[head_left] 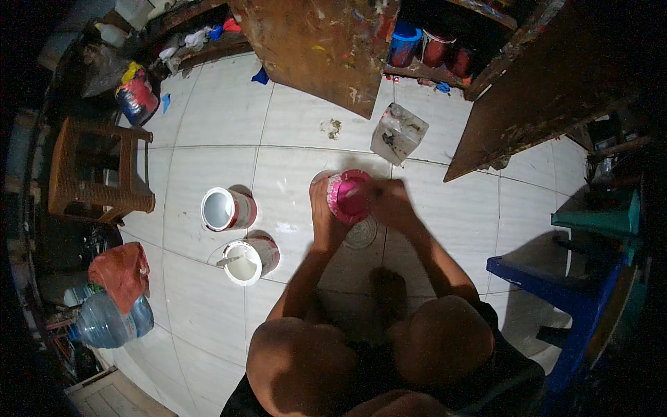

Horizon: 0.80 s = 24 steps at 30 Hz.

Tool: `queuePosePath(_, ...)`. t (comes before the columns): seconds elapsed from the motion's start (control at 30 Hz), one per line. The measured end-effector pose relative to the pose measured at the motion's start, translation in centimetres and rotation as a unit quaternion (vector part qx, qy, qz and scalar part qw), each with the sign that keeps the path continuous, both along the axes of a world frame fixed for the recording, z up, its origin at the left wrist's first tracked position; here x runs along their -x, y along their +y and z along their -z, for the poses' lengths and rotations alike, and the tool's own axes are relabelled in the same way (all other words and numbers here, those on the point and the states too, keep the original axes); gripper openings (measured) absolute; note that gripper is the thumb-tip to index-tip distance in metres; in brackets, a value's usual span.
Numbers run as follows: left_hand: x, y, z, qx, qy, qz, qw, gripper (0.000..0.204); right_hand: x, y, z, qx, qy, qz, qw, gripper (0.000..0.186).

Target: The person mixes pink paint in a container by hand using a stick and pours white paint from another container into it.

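A paint can with a pink-smeared rim and pink paint inside stands on the tiled floor in front of me. My left hand is wrapped round its left side. At the right of the rim is my right hand, its fingers curled and blurred; what they hold is hard to make out, though a pale pink streak runs from there into the can. To the left stand two more cans without lids: one with a grey inside, and one with white paint and a flat stick across its rim.
Right of the knees is a blue plastic stool; a brown stool stands far left. Ahead are a clear, stained container and two open wooden cabinet doors. A round pale disc lies near the can, a water jug lower left.
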State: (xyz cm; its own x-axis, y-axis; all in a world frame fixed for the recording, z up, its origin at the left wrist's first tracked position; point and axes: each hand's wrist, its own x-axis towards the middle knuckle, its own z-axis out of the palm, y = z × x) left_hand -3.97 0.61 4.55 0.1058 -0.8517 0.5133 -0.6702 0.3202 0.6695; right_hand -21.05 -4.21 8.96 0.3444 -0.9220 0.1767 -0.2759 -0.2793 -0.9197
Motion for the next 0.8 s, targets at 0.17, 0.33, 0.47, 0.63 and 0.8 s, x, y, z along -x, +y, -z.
queuePosePath(0.17,-1.1,-0.1,2.0,0.015,-0.06,-0.011,0.998,0.075,-0.9,2.0,0.4,0.026,0.136,-0.022,0.99,0.029)
queuePosePath(0.33,0.2,0.1,1.4,0.011,-0.007,-0.014,1.0,0.073,0.9,0.1,-1.5,-0.021,0.062,0.007,0.998,0.03)
queuePosePath(0.47,-0.4,0.0,1.4,-0.042,-0.026,-0.005,0.999,0.073,-0.6,1.4,-1.6,-0.028,0.022,-0.013,0.999,0.024)
queuePosePath(0.63,0.3,0.0,0.8,0.004,0.008,-0.02,1.0,0.074,-0.3,2.0,1.3,0.04,0.127,-0.024,0.991,0.017)
queuePosePath(0.8,-0.1,0.5,1.6,-0.004,0.008,-0.005,1.0,0.089,0.5,-0.3,-3.5,-0.116,0.04,0.037,0.992,0.021)
